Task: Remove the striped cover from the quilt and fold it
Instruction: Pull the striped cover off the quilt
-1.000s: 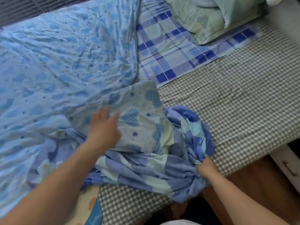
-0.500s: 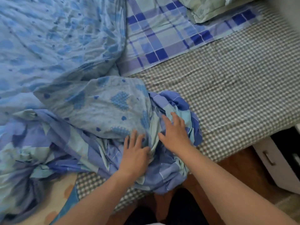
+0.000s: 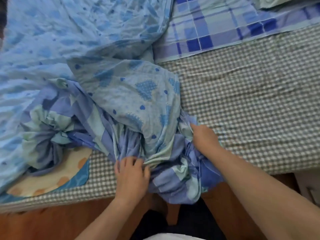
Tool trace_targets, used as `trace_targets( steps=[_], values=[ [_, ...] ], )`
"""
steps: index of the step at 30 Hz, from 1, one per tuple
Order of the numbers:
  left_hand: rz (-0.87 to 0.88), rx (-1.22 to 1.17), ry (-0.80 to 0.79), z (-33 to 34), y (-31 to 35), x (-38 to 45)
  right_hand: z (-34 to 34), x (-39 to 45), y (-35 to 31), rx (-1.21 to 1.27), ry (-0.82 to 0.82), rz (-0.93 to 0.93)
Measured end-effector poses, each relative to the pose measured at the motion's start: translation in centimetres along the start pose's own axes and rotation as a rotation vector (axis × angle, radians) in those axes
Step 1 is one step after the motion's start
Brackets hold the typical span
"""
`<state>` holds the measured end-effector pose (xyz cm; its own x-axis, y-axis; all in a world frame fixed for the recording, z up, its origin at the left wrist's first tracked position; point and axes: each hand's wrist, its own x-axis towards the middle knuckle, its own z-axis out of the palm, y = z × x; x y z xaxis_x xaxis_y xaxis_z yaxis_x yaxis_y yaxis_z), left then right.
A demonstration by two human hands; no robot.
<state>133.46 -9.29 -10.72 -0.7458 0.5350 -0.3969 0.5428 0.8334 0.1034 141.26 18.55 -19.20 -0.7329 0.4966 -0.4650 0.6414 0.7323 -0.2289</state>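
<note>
The striped cover, purple, blue and pale green, lies bunched at the bed's near edge and hangs partly over it. A corner of the light blue quilt with darker blue patches pokes out of the cover; the rest of the quilt spreads over the bed's left half. My left hand grips gathered folds of the cover at the near edge, fingers curled. My right hand grips the cover's edge on the right side of the quilt corner.
The bed has a grey checked sheet. A blue plaid sheet lies at the far right, a pillow corner beyond it. A yellow and blue patterned cloth shows at the near left. Wooden floor runs below the bed edge.
Both hands went from lying on the bunched cover to gripping it: the left lower at the near edge, the right farther right. More of the quilt corner is exposed.
</note>
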Motion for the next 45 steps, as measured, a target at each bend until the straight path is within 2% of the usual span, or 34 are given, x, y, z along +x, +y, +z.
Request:
trace_targets(
  steps=[1,2,3,4,5,6,7,8,10,11,13,14,16,17,19,20,24,27,29,30,32,34,35,37,39,41,43,45],
  values=[
    [-0.188,-0.039,0.045,0.2,0.0,-0.9,-0.2,-2.2,-0.5,0.063,-0.057,0.022],
    [-0.386,-0.175,-0.006,0.4,0.1,-1.7,-0.4,-4.2,-1.0,0.131,-0.147,0.062],
    [-0.574,-0.428,-0.123,0.5,0.3,-2.5,-0.7,-6.2,-1.4,0.207,-0.265,0.100],
    [-0.720,-0.800,-0.285,0.5,0.8,-3.2,-0.9,-8.0,-1.8,0.294,-0.392,0.119],
    [-0.817,-1.222,-0.443,0.8,1.7,-3.9,-1.1,-9.7,-2.3,0.371,-0.500,0.115],
    [-0.868,-1.489,-0.581,0.8,2.8,-4.6,-1.3,-11.3,-3.1,0.417,-0.575,0.092],
    [-0.843,-1.601,-0.626,0.9,4.0,-4.9,-1.5,-12.6,-4.1,0.451,-0.618,0.057],
    [-0.787,-1.585,-0.612,1.4,4.9,-4.8,-1.6,-13.6,-5.3,0.495,-0.644,0.024],
    [-0.787,-1.445,-0.541,1.8,6.5,-4.3,-1.7,-14.6,-7.6,0.519,-0.682,-0.036],
    [-0.779,-1.379,-0.505,1.9,6.8,-4.0,-1.9,-14.5,-8.3,0.458,-0.715,-0.079],
    [-0.645,-1.213,-0.448,1.3,5.9,-3.8,-2.6,-13.1,-8.3,0.290,-0.779,-0.141],
    [-0.558,-1.106,-0.499,1.0,4.9,-4.1,-3.3,-12.0,-7.7,0.216,-0.754,-0.125],
    [-0.442,-0.877,-0.555,0.2,2.5,-5.2,-5.5,-9.7,-6.1,0.197,-0.579,0.050],
    [-0.409,-0.781,-0.525,-0.1,1.0,-5.9,-6.6,-8.6,-5.5,0.255,-0.437,0.139],
    [-0.437,-0.696,-0.420,-1.3,-1.7,-7.0,-8.3,-6.4,-5.7,0.330,-0.142,0.144],
    [-0.477,-0.703,-0.381,-1.9,-3.0,-7.4,-8.7,-5.3,-6.5,0.344,-0.075,0.094],
    [-0.572,-0.744,-0.320,-3.8,-7.2,-8.0,-7.5,-1.6,-13.7,0.272,-0.125,-0.098],
    [-0.551,-0.763,-0.258,-4.3,-9.0,-7.2,-5.1,-0.3,-18.7,0.092,-0.192,-0.105],
    [-0.486,-0.762,-0.224,-4.7,-9.8,-6.2,-4.0,0.1,-20.0,-0.024,-0.108,-0.159],
    [-0.452,-0.753,-0.216,-5.1,-10.4,-5.6,-4.1,0.0,-19.9,0.018,-0.023,-0.168],
    [-0.403,-0.736,-0.189,-5.9,-12.0,-4.0,-6.3,-0.3,-16.7,0.134,0.194,-0.050],
    [-0.381,-0.693,-0.128,-6.8,-14.4,-2.4,-9.2,-1.8,-10.2,0.176,0.444,0.216],
    [-0.362,-0.669,-0.109,-7.3,-16.0,-1.5,-10.2,-3.5,-6.9,0.135,0.506,0.356],
    [-0.294,-0.597,-0.146,-8.2,-19.4,0.6,-9.4,-8.3,-2.4,0.015,0.431,0.628],
    [-0.175,-0.483,-0.258,-8.8,-22.5,3.0,-6.1,-11.7,-1.9,-0.045,0.133,0.825],
    [-0.061,-0.399,-0.316,-9.3,-24.5,4.8,-3.2,-12.7,-3.6,-0.016,-0.128,0.895],
    [0.014,-0.409,-0.270,-9.9,-25.3,6.2,-2.2,-12.1,-5.3,0.057,-0.195,0.877],
    [0.106,-0.405,-0.159,-10.7,-24.5,7.2,-2.6,-11.5,-6.5,0.113,-0.125,0.858]
  ],
)
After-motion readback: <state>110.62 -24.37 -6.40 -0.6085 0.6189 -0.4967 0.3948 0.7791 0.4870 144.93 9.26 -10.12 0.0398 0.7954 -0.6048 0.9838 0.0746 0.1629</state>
